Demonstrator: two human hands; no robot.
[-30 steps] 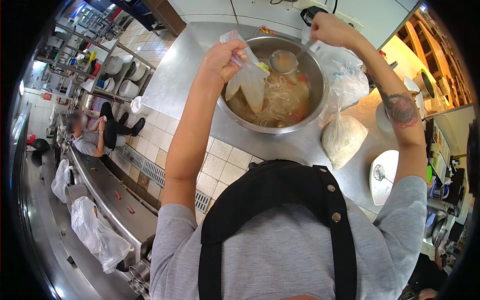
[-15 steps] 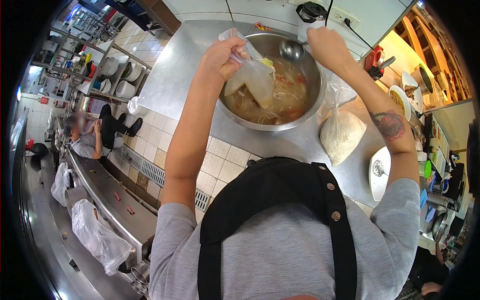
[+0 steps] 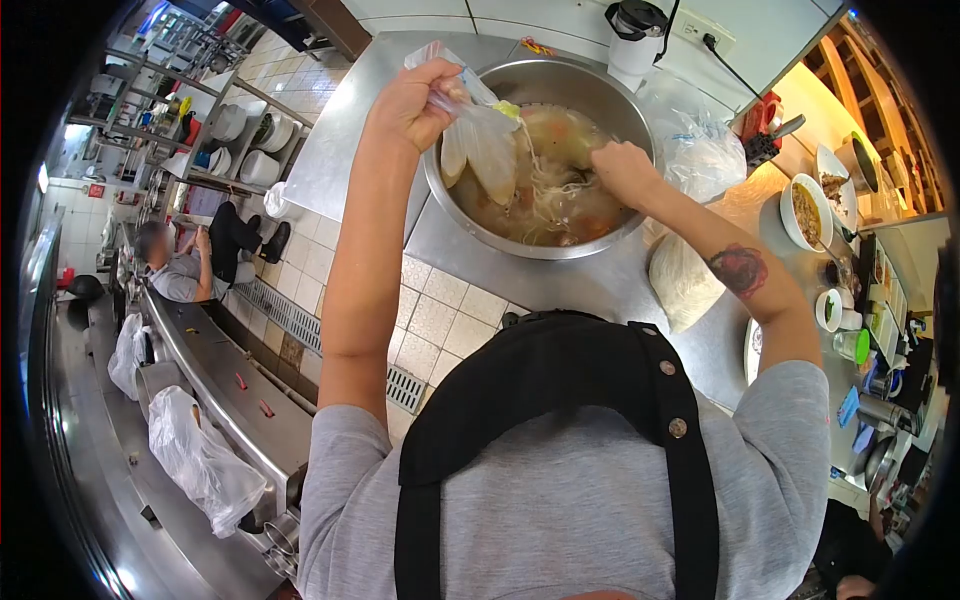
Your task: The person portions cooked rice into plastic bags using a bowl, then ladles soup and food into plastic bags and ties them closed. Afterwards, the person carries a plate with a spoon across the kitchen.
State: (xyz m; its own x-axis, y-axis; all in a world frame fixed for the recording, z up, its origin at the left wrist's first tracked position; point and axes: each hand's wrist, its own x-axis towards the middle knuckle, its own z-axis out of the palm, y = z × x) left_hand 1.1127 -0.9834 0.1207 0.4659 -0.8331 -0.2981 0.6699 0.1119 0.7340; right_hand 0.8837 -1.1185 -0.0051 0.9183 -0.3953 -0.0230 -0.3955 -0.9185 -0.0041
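Observation:
A large metal bowl (image 3: 540, 246) holds a cloudy soup (image 3: 557, 128) with pale strands and orange-red pieces. My left hand (image 3: 420, 108) grips the top of a clear plastic bag (image 3: 487, 155) at the bowl's left side. The bag hangs down into the bowl, its lower part filled with pale liquid, with strands and a yellow-green piece at its mouth. Closed around the handle of a ladle, my right hand (image 3: 622, 174) is low over the right part of the soup. The ladle's head is down in the soup and mostly hidden.
Right of the bowl lie a tied bag of pale contents (image 3: 684, 284) and crumpled clear plastic (image 3: 690, 135). A white bowl of food (image 3: 806, 212) stands farther right. A white container with a black lid (image 3: 636, 40) is behind. A seated person (image 3: 190, 262) is at left.
My right hand has come down and left, taking the ladle from above the bowl's rim into the soup. My left hand and the bag have shifted slightly left.

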